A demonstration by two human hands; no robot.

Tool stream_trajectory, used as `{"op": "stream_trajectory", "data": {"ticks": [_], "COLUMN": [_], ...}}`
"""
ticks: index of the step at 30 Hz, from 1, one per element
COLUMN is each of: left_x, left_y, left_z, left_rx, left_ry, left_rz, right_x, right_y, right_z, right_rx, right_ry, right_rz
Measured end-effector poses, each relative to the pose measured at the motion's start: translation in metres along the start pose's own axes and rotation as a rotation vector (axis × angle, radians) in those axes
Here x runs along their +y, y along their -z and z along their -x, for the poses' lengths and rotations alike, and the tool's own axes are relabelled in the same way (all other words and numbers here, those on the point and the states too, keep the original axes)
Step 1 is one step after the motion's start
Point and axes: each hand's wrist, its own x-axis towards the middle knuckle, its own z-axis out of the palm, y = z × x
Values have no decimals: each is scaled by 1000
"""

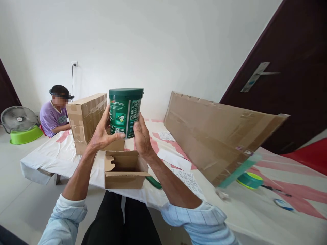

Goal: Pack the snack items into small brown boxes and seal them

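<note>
Between my two hands I hold up a green plastic tub (122,112) with a darker green lid and printed labels. My left hand (103,132) grips its left side, the thumb stretched along the bottom edge. On the lower right side, my right hand (141,136) presses with its thumb in front; its other fingers are mostly hidden. Below the tub, an open cardboard box (125,180) with raised flaps stands at the table's front edge. A dark green curved object (154,182) lies to the right of the box, partly behind it.
Stacked, taped cartons (87,115) stand at left. A large cardboard sheet (219,132) leans at right, near a roll of green tape (249,179). Printed sticker sheets (187,180) lie on the cloth-covered table (51,161). A person (55,114) sits beyond the cartons, near a fan (19,119).
</note>
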Motion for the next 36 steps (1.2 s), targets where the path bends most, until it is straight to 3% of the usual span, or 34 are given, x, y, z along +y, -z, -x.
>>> {"op": "stream_trajectory", "data": {"ticks": [5,8,11,15,17,19,23,27,36], "left_x": [-4,-12,-28,-63,-83,-102,-133,-160,-222], "left_y": [4,16,35,62,70,73,67,48,6], "left_z": [-13,-8,3,25,39,55,89,117,135], "left_rx": [80,136,208,275,288,285,265,211,151], "left_ry": [50,114,186,262,311,364,439,471,463], "left_rz": [-34,-67,-93,-188,-273,-332,-380,-346,-282], "right_x": [6,20,46,84,95,98,94,91,96], "right_y": [6,24,54,90,97,98,98,103,111], "right_z": [3,13,36,75,88,95,99,101,108], "right_rx": [-64,-144,-230,-352,-405,-410,-321,-285,-273], "right_ry": [98,74,-126,-619,-735,-751,-772,-829,-890], "right_rz": [200,320,449,439,329,220,159,76,-38]}}
